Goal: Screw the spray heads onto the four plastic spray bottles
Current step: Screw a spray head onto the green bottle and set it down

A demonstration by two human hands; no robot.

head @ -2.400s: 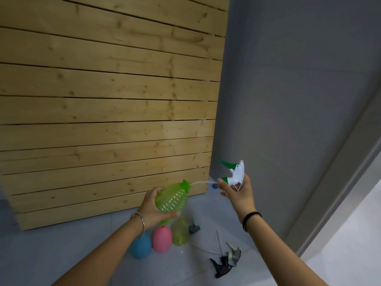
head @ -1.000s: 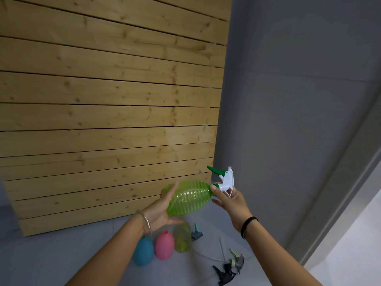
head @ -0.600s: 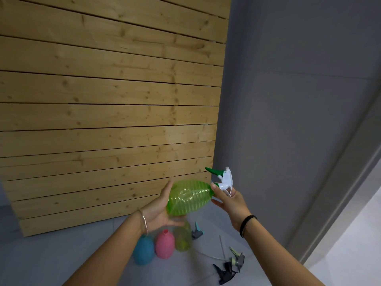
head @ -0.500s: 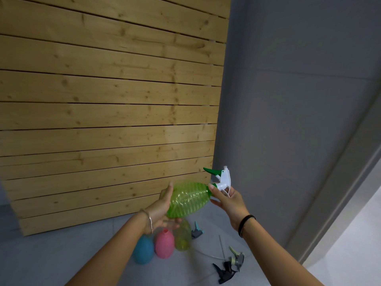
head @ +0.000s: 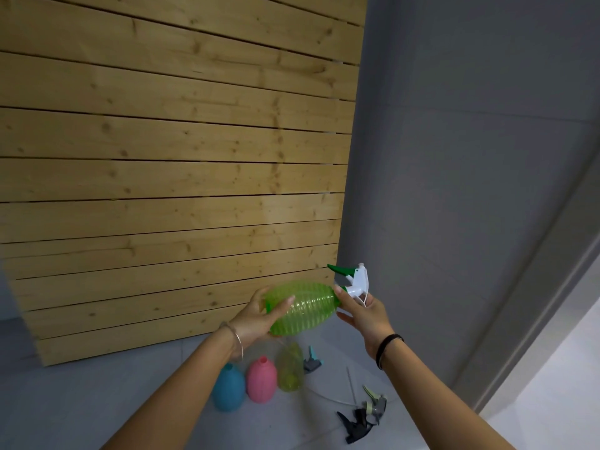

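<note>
The left hand (head: pixel 256 319) is gripping the base end of the green bottle (head: pixel 305 306), with fingers curled round its ribbed body. The bottle is lying sideways in the air, with its neck pointing toward the right hand (head: pixel 363 313). The right hand is pinching the collar of the white-and-green spray head (head: pixel 355 282), which is sitting on the bottle's neck. How far the thread is engaging cannot be told.

Probable faults:
- The thin body is likely flexing under the grip, so the bottle may be turning with the collar instead of resisting it.
- The head is meeting the neck on a sideways axis. A tilted start risks cross-threading, leaving the collar binding while loose.

Behind the green bottle, a wooden slat panel (head: pixel 175 177) is filling the view. To the bottle's right, a grey wall (head: pixel 470 157) is running down to a grey floor (head: pixel 81 394). Below the green bottle, a blue bottle (head: pixel 228 389), a pink bottle (head: pixel 261 383) and a yellow-green bottle (head: pixel 290 368) are sitting side by side on the floor, the first two headless. Below and to the right of the green bottle, loose spray heads (head: pixel 362 417) are lying in a heap.
</note>
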